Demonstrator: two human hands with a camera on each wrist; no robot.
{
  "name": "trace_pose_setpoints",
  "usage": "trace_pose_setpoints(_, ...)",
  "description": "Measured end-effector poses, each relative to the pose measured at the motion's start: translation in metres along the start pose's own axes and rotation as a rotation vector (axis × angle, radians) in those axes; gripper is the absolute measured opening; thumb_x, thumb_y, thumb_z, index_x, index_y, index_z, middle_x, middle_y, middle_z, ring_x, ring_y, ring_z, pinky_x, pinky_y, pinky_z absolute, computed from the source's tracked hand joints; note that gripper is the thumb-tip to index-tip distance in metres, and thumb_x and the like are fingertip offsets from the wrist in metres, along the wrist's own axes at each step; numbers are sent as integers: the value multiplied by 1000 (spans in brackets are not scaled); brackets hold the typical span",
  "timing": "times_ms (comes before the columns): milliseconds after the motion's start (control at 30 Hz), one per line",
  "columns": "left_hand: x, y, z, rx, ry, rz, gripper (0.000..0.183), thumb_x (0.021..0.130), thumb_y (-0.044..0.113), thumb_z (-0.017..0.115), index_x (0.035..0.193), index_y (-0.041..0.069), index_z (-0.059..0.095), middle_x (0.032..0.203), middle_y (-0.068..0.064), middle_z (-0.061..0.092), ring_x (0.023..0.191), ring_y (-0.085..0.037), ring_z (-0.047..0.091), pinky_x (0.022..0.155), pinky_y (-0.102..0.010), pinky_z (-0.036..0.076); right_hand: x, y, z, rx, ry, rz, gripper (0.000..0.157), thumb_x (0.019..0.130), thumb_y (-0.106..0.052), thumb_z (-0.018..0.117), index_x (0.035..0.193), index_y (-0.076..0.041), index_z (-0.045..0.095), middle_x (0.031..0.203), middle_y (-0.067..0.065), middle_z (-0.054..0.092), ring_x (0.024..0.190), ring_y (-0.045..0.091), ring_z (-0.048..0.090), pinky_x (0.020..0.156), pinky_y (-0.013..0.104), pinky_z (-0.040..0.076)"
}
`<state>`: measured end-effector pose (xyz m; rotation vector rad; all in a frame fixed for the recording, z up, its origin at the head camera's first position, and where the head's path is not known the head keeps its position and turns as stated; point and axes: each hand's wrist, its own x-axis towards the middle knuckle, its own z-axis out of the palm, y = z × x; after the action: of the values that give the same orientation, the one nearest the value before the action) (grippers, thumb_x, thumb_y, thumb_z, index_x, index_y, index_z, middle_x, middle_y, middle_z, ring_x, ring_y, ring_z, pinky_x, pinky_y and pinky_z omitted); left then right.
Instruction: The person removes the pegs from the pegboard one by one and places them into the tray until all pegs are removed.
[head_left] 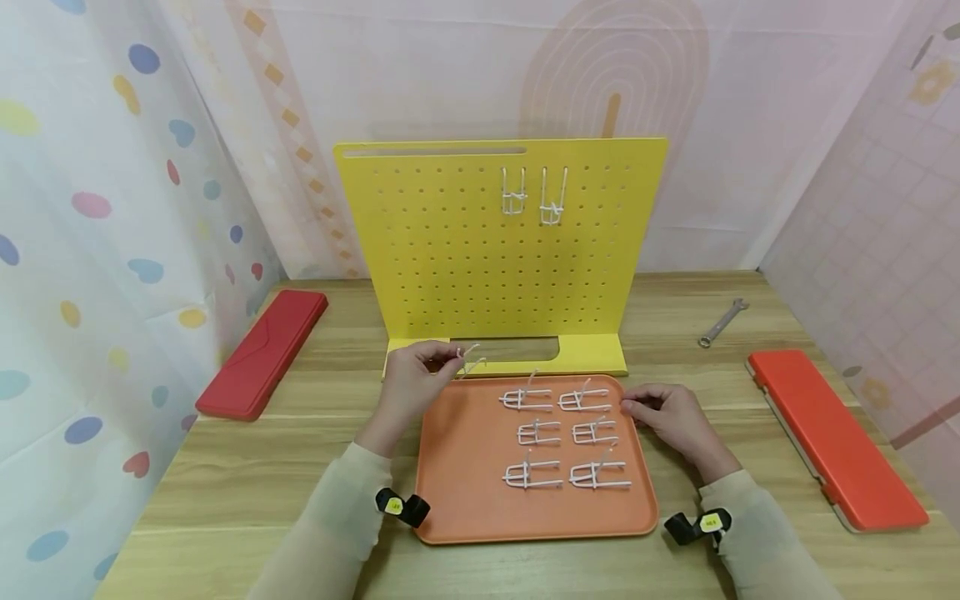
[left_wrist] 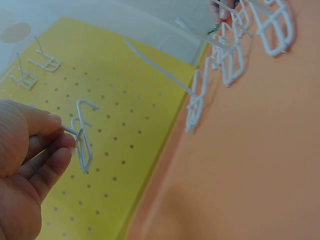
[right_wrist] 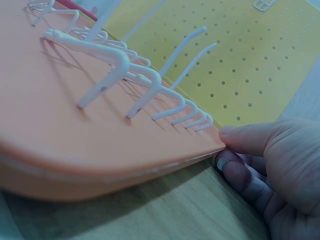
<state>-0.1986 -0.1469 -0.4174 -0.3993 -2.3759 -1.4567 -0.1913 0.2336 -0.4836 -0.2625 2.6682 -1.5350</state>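
Observation:
My left hand (head_left: 411,382) pinches a white wire pegboard hook (left_wrist: 84,142) between thumb and fingers, above the tray's far left corner. In the left wrist view its bent prongs point away from the fingertips, in front of the yellow pegboard (head_left: 442,250). With thumb over the rim and fingers beneath, my right hand (head_left: 681,423) grips the right edge of the orange tray (head_left: 461,492). Several more white hooks lie in two columns on the tray's right part. Two hooks, a left one (head_left: 513,200) and a right one (head_left: 552,208), hang high on the pegboard.
A dark red case (head_left: 262,354) lies at the left of the wooden table (head_left: 300,500). To the right are a bright red case (head_left: 836,442) and a metal wrench (head_left: 723,323). The pegboard stands upright behind the tray on a yellow base (head_left: 592,354).

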Motion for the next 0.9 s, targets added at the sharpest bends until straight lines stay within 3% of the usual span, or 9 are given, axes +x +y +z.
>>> trace_pose_setpoints(200, -5, -4, 1, 53, -42, 3, 6, 83, 3, 73, 89, 2, 76, 83, -4, 72, 67, -12, 65, 59, -25, 55, -1, -2, -1, -6, 0, 14, 21, 89, -20, 71, 100, -2, 73, 94, 9, 71, 80, 8, 63, 66, 23, 53)
trace_pose_setpoints(467, -13, -11, 2, 152, -159, 14, 7, 83, 1, 73, 89, 3, 76, 82, -2, 72, 69, -11, 65, 61, -25, 54, -1, -3, 0, 15, -3, 13, 22, 88, -19, 72, 100, -1, 73, 93, 12, 71, 78, 9, 63, 64, 23, 53)
trace_pose_setpoints(900, -19, -18, 5, 217, -225, 23, 7, 83, 3, 74, 88, 7, 76, 83, 0, 71, 70, -7, 62, 62, -24, 53, -2, -4, 0, 28, 1, 19, 21, 88, -19, 72, 99, -1, 73, 93, 11, 71, 77, 10, 63, 64, 24, 54)
